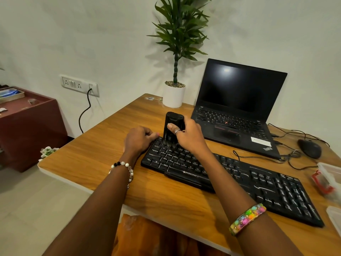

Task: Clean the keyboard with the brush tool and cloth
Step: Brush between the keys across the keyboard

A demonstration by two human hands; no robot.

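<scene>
Wood-grain desk [96,157] carries everything here, and going from its left edge the first thing met is the left hand [137,138], fingers curled down over the far-left corner of the black keyboard [230,182] and holding it steady. Just right of it stands the brush tool [171,126] — a black, blocky body held upright, its bristles touching the top key rows at the keyboard's left end. The right hand [188,134] grips that body, thumb flat on its front face and fingers wrapped behind. To do this stroke well, I would keep the tool near vertical so the bristle tips reach into the gaps between keys, press lightly rather than squash the bristles, and work row by row toward the right end, sweeping debris off the keyboard's near edge rather than deeper in. The steadying hand should stay planted so the board does not skid. No cloth is clearly in view. Behind, near the desk's far edge, sits an open laptop [238,108] — a mouse [310,148] lies further right.
</scene>
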